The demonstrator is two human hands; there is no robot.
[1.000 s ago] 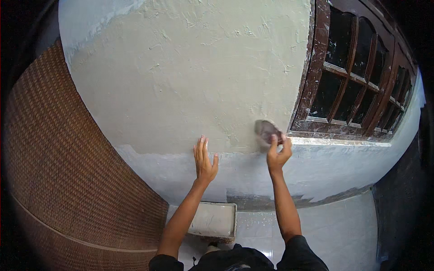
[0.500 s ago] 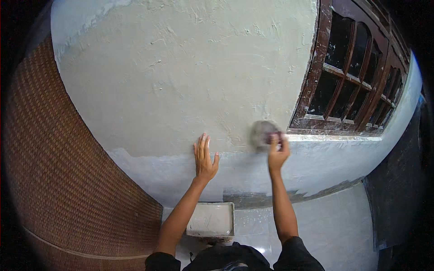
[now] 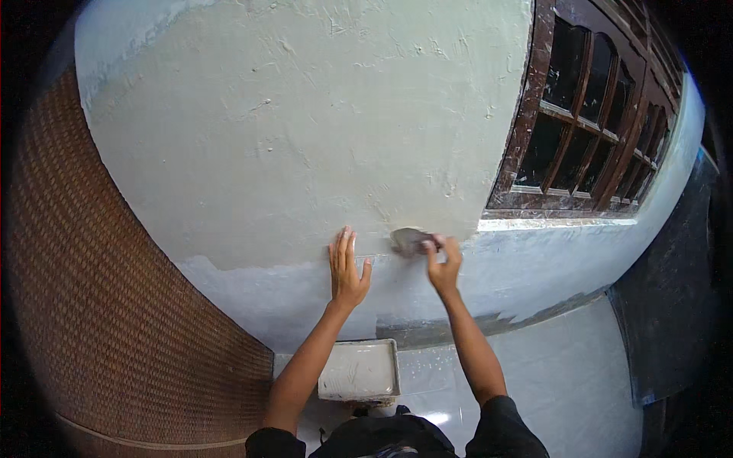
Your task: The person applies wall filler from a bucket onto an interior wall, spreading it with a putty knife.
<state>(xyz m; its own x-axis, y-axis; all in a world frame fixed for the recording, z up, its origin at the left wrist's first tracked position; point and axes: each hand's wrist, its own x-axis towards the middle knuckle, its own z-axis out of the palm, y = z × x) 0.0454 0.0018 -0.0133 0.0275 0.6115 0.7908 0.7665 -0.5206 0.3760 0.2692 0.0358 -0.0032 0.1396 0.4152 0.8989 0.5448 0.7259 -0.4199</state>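
Pad: a small grey sanding or wiping pad (image 3: 408,241) lay pressed flat against the wall, just left of the window's lower left corner, on the line where pale green plaster met the bluish-grey band below.
Right hand: the right hand (image 3: 443,263) held the pad from its right side; its fingers (image 3: 432,248) were curled shut on the pad's edge, the forearm coming up from the lower edge of the view.
Left hand: the left hand (image 3: 347,267) rested flat on the wall just left of the pad, apart from it; its fingers (image 3: 341,246) were stretched out and spread, pointing upward, gripping nothing.
Wall: the wall (image 3: 290,137) was rough, pale green plaster with small ridges and pits; below the pad ran a smoother bluish-grey band, and under that a darker strip along the floor.
Window: the window (image 3: 588,122) had a dark brown wooden frame with many small panes, up and to the right of the pad; a light sill ran along its bottom edge.
Tray: a white rectangular tray (image 3: 359,370) stood on the floor well below the pad, between the two forearms.
Floor: pale glossy tiles (image 3: 565,382) lay below and right of the pad.
Brick: a brown brick surface (image 3: 92,305) filled the area far left of the pad.
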